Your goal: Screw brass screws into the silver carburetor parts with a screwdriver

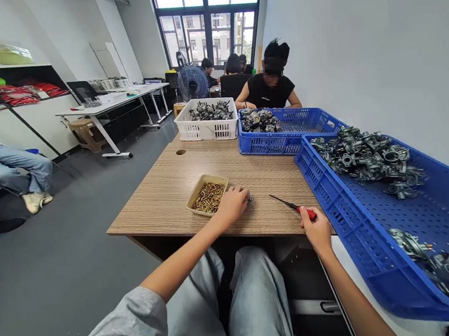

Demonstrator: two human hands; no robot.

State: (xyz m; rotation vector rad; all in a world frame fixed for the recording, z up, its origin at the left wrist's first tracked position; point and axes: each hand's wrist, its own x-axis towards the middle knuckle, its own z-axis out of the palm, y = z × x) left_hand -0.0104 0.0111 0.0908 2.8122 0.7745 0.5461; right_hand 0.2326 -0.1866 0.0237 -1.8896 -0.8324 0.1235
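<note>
My left hand (233, 205) is closed on the wooden table (163, 196), just right of a small beige tray (190, 205). A small metallic bit shows at its fingertips, too small to name; the rest of what it holds is hidden. The tray contains many small brass pieces (208, 196) that look like jets or screws. My right hand (316, 228) grips a screwdriver (301, 209) by its red and black handle. The thin dark shaft points up and left, its tip apart from my left hand.
Right of me, a long blue crate (361, 250) holds metal carburetors (371, 155). Beyond stand another blue crate (270, 144) and a white basket (208, 131), both with similar parts. A person (270, 91) sits across the table; another (10, 158) sits at left.
</note>
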